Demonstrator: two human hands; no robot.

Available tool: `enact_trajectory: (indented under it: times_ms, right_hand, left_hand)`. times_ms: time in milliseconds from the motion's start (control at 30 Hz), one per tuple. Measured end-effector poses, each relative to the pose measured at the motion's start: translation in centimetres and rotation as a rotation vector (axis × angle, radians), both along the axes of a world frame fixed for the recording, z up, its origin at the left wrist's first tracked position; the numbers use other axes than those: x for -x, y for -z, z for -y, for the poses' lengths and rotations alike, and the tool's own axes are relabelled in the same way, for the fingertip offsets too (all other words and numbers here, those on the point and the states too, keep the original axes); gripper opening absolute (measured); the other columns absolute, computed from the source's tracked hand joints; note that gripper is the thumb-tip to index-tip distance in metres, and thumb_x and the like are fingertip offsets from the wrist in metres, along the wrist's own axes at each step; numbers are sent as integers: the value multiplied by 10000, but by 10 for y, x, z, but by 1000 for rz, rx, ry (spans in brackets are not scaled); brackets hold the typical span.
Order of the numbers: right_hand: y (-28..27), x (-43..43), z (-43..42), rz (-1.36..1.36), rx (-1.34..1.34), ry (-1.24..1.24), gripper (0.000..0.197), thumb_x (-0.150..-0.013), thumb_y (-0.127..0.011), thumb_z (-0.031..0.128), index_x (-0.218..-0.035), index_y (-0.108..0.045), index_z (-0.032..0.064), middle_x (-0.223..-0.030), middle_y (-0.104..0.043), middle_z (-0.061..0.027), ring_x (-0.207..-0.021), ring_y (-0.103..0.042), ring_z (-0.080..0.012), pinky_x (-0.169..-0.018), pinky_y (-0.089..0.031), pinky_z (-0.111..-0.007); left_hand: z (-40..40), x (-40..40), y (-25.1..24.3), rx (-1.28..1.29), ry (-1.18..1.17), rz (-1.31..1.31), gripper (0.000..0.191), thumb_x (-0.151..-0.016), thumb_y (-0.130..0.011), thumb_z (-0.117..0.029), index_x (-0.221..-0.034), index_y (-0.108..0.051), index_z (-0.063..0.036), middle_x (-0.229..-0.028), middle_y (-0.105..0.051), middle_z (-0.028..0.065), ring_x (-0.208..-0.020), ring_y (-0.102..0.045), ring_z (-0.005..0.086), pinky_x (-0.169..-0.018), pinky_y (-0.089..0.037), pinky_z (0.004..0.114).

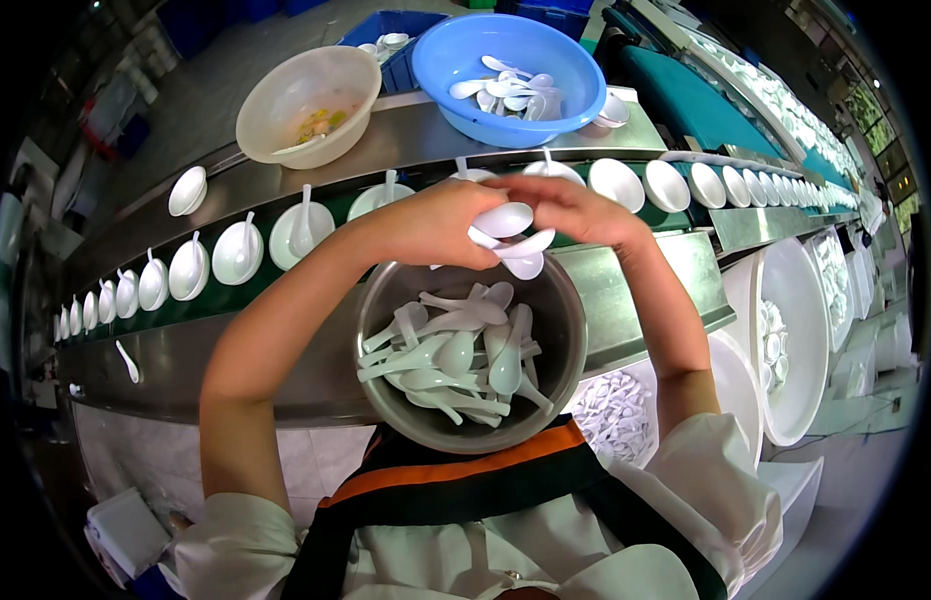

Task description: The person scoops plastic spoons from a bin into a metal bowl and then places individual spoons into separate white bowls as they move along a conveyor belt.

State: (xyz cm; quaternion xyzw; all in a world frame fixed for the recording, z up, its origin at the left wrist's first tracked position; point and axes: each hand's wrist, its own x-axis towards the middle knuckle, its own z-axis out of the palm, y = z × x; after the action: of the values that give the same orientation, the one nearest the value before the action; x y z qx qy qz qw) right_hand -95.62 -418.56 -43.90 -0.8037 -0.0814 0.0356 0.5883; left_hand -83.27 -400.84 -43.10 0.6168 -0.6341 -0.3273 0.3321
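Observation:
Several white ceramic soup spoons (510, 236) are gripped in my left hand (450, 217), their bowls pointing right. Beside them, my right hand (574, 206) reaches over the conveyor from the right; its fingertips are partly hidden behind the other hand and the spoons, and whether it holds one is unclear. Just below both hands, a round metal bowl (574, 330) holds a heap of loose white spoons (456, 352). White bowls with a spoon in each, such as this bowl (302, 234), line the green belt (274, 296) to the left. To the right, bowls (617, 185) stand without visible spoons.
Behind the belt stand a translucent basin (308, 105) with colourful bits and a blue basin (510, 82) with spoons. A small bowl (187, 191) sits on the far metal ledge, a single spoon (127, 362) on the near one. White tubs (795, 345) stand at right.

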Motion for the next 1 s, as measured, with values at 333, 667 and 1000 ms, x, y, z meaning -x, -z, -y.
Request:
enact_trajectory:
  times_ms: [333,667,1000]
  right_hand:
    - [34,-7,79,64,388,510,232,-823,-575,218,-880,-603,-6,-685,-615,-82,-571,-593,-149,-569,-473,-296]
    - [101,-38,136,-108,609,857,260,-762,-640,258,-806,-623,3,-690,-624,-112,-561,-598,-182,-551,-472,-326]
    - [120,-24,162,-68,931,1022,338,-849,-474,336,-822,-643,44,-741,-626,-163,-756,-594,-349,-697,-452,-403]
  left_hand:
    - [-10,-18,23,63,-357,91,335,-660,-730,-224,-840,-570,9,-715,-585,80,-649,-541,129,-614,-444,289]
    - [-11,17,86,-388,53,422,516,-586,-713,-398,-919,-587,-25,-871,-613,180,-818,-590,313,-729,-450,372]
    - [-8,19,83,-220,0,288,349,-640,-640,-268,-845,-563,4,-791,-608,189,-756,-594,330,-688,-457,399]
